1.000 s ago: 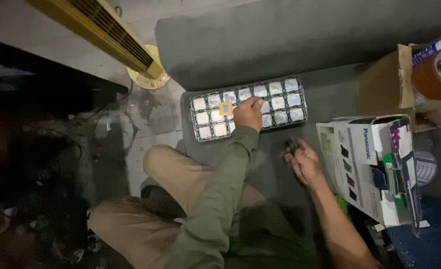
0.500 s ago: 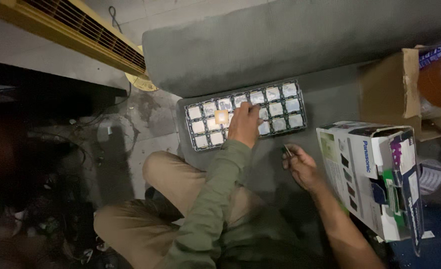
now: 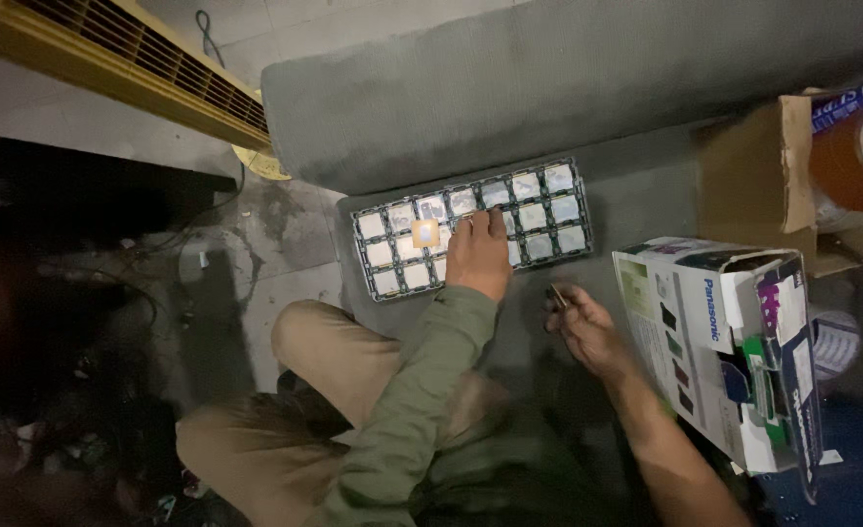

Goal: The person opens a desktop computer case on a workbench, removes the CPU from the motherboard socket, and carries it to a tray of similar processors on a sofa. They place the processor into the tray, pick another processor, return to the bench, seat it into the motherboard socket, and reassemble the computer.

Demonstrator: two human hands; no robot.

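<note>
Here the left hand [image 3: 478, 262], in an olive-green sleeve, lies flat on a dark tray [image 3: 578, 210] of small square chips, fingers [image 3: 480, 226] stretched out and close together, gripping nothing. The tray holds three rows of pale, silvery squares, each in its own cell; one square [image 3: 424, 233] just left of the hand shows a tan, gold-coloured face instead. The tray sits on the seat of a grey sofa [image 3: 548, 88], close to the backrest. The right hand [image 3: 580, 322] hovers above the seat just in front of the tray, fingers pinched on a small thin object [image 3: 557, 296], too blurred to make out. To the right stands a white printed carton [image 3: 724, 351], and behind it an open brown cardboard box [image 3: 753, 185] with a roll of brown tape [image 3: 846, 166]. Left of the sofa is a stained concrete floor [image 3: 256, 254], with a yellow slatted frame [image 3: 119, 59] along its far side
</note>
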